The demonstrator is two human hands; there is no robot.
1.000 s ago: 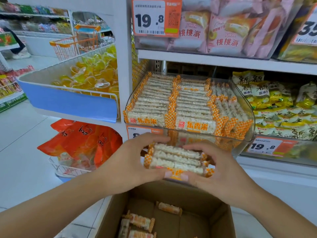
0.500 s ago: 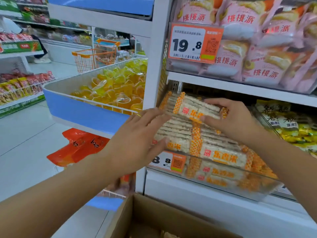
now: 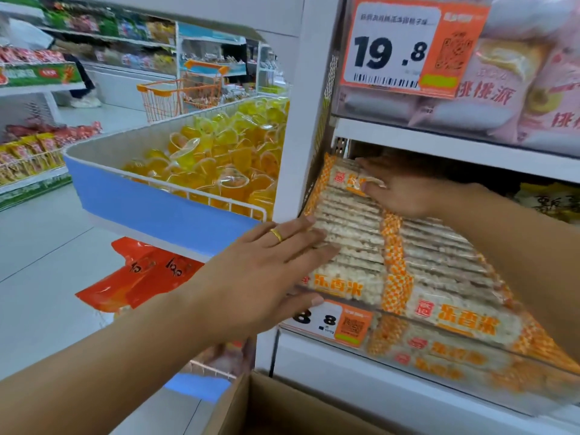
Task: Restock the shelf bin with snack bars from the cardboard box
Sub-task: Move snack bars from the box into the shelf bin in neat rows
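cardboard box [image 3: 276, 409] rim at bottom edge, contents out of view; left hand [image 3: 260, 277] flat and spread, fingertips resting on left column of snack bars [image 3: 351, 243], gripping nothing; bars stacked in rows in clear shelf bin [image 3: 470, 381], tilted toward front; right hand [image 3: 405, 189] further back, fingers pinching one bar at top of left column; price tag [image 3: 408, 45] above.

I am looking at a shop aisle: an orange price tag [image 3: 411, 47] is hanging on a shelf of pink snack bags [image 3: 514, 89], an orange shopping cart [image 3: 175, 92] is standing behind, and stocked shelves [image 3: 103, 29] are running along the back.
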